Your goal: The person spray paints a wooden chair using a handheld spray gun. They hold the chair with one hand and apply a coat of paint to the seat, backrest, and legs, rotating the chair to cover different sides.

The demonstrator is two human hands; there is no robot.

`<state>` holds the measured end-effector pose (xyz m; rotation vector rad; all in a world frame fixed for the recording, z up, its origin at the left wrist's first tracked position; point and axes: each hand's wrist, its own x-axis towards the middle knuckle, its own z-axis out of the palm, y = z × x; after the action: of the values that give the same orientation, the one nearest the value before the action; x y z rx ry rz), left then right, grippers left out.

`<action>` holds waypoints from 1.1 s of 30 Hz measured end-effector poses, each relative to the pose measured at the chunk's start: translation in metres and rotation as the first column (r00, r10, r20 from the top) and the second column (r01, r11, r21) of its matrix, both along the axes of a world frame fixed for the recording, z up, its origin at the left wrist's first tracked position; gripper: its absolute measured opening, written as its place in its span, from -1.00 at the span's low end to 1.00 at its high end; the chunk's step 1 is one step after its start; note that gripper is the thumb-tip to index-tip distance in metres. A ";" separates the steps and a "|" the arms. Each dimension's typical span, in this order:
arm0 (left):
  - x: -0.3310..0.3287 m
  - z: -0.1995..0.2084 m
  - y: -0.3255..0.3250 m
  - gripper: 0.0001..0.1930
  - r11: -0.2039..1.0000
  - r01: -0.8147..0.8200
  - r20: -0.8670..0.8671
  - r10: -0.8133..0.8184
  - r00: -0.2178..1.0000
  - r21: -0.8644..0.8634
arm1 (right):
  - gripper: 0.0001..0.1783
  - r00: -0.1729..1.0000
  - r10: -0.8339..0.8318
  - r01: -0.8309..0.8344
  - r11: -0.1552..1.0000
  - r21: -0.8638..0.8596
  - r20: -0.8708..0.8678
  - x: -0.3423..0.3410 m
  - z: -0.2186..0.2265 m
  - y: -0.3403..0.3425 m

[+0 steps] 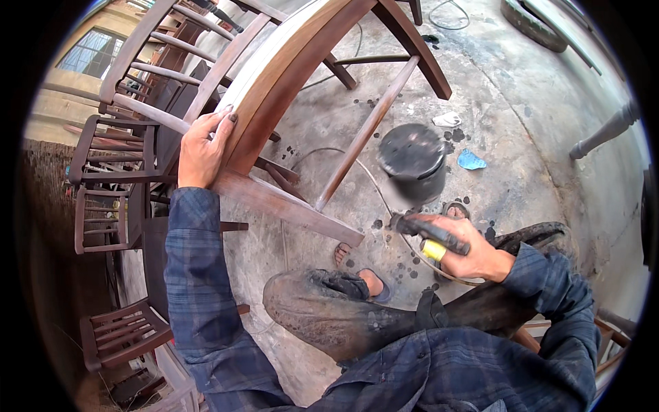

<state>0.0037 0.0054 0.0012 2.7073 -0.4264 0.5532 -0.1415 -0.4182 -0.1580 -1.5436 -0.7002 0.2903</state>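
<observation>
A brown wooden chair [295, 75] is tipped over in front of me, its legs and a stretcher reaching to the right. My left hand [204, 147] grips the edge of its seat frame near the corner, the thumb on top. My right hand [473, 250] is wrapped round a black hand-held tool [439, 233] with a yellow part; motion blur hides its exact kind. The tool is apart from the chair, to the right of the leg nearest me. A thin hose [377, 189] curves along the floor and passes by my right hand.
A black bucket [412, 161] stands past my right hand. A blue scrap [471, 160] and a white crumpled piece [447, 119] lie on the stained concrete floor [528, 185]. Dark wooden chairs [113, 151] crowd the left side. A tire [532, 24] lies at the far right.
</observation>
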 end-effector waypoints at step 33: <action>-0.004 -0.003 0.001 -0.73 0.998 0.051 0.032 -0.052 0.998 0.031 | -0.67 0.777 -0.629 0.627 0.770 -0.115 0.026 0.139 0.008 -0.091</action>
<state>-0.0003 0.0060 -0.0019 2.7107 -0.5159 0.5821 -0.0029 -0.5092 -0.1503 -1.7949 -0.1174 -0.1715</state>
